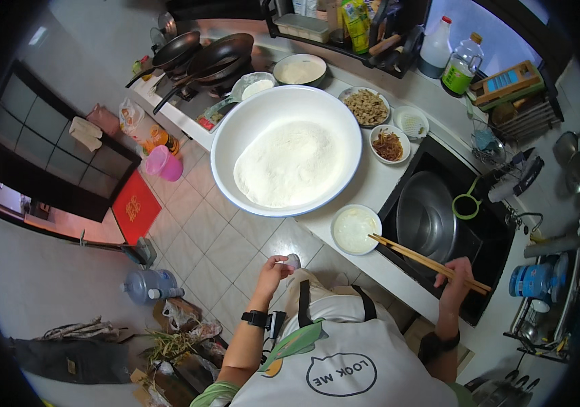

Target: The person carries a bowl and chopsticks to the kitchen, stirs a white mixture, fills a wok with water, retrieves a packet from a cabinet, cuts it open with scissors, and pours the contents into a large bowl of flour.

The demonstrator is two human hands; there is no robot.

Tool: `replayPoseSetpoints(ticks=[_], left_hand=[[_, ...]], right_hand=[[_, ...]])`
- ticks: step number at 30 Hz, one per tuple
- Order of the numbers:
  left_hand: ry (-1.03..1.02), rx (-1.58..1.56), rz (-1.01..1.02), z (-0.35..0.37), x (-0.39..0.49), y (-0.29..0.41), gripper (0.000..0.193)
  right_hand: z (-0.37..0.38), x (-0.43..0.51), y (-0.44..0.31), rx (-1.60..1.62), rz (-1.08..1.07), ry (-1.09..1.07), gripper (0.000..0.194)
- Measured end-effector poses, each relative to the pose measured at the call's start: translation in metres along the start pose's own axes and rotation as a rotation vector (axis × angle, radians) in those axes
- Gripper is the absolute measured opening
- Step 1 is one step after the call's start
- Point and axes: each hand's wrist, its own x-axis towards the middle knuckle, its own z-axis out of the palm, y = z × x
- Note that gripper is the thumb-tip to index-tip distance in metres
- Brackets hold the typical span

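My right hand (454, 286) grips a pair of long wooden chopsticks (417, 258) over the edge of the sink. Their tips reach into a white bowl (335, 243) of cloudy, pale liquid (353, 229) on the counter's edge. My left hand (273, 274) hangs in front of my apron with loosely curled fingers, holding nothing. Beyond it stands a large white basin (221, 170) with a blue rim, holding a broad heap of white flour-like powder (290, 163). The basin juts past the counter's front edge.
A black sink (473, 274) to the right holds a metal basin (425, 213) and a green-rimmed strainer (466, 206). Behind the white basin are a dish of brown crumbly food (366, 107), a bowl of dark shreds (387, 145) and a scoop of white powder (257, 87). Woks (221, 56) sit on the stove.
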Motion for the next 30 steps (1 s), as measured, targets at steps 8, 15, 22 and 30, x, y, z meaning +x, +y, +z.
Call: replayPoseSetpoints(ticks=[8, 15, 22, 30], left_hand=[[-0.001, 0.011, 0.074, 0.006, -0.001, -0.004, 0.028], [0.027, -0.019, 0.042, 0.006, -0.011, -0.002, 0.026], [0.017, 0.003, 0.005, 0.009, -0.013, 0.000, 0.025], [0.039, 0.003, -0.026, -0.003, -0.024, -0.008, 0.026]], right_hand=[[-0.004, -0.008, 0.002, -0.042, 0.095, -0.101, 0.032], [-0.004, -0.020, 0.009, 0.004, -0.112, -0.062, 0.028], [0.045, -0.004, 0.055, -0.586, -0.932, -0.537, 0.020], [0.069, 0.004, 0.088, -0.829, -1.085, -0.660, 0.022]])
